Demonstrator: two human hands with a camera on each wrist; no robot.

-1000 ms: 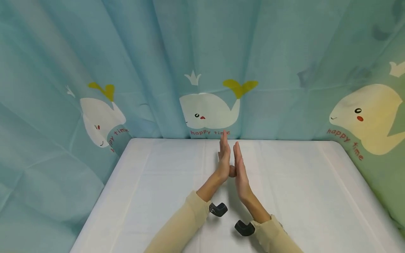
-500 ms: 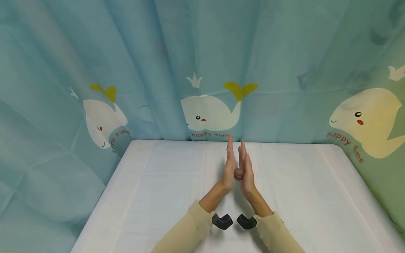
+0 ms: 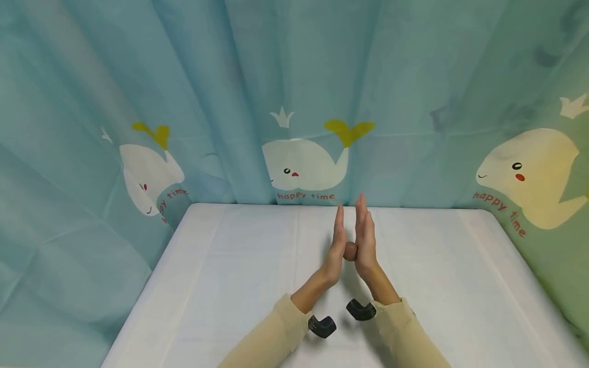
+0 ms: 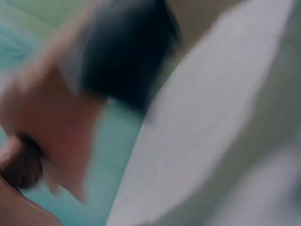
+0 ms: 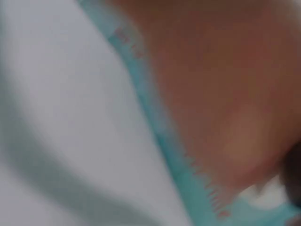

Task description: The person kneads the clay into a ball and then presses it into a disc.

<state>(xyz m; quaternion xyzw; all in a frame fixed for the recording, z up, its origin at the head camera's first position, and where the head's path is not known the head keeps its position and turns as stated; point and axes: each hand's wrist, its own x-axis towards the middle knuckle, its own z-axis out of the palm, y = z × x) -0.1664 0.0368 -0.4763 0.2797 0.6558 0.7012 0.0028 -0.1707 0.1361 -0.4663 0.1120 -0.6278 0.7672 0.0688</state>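
Two hands (image 3: 352,245), one small brown ball (image 3: 350,251) between them, two black wrist cameras (image 3: 321,326), one white counter (image 3: 230,266), three whales (image 3: 303,163) on the curtain

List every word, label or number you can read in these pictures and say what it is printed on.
"happy time" in red, under the middle whale on the blue curtain.
"happy time" in red, under the right whale, running slantwise.
"time" under the left whale; the word before it is lost in a fold.
Red marks on the curtain edge in the right wrist view: too blurred to read.
Left wrist view: no text.
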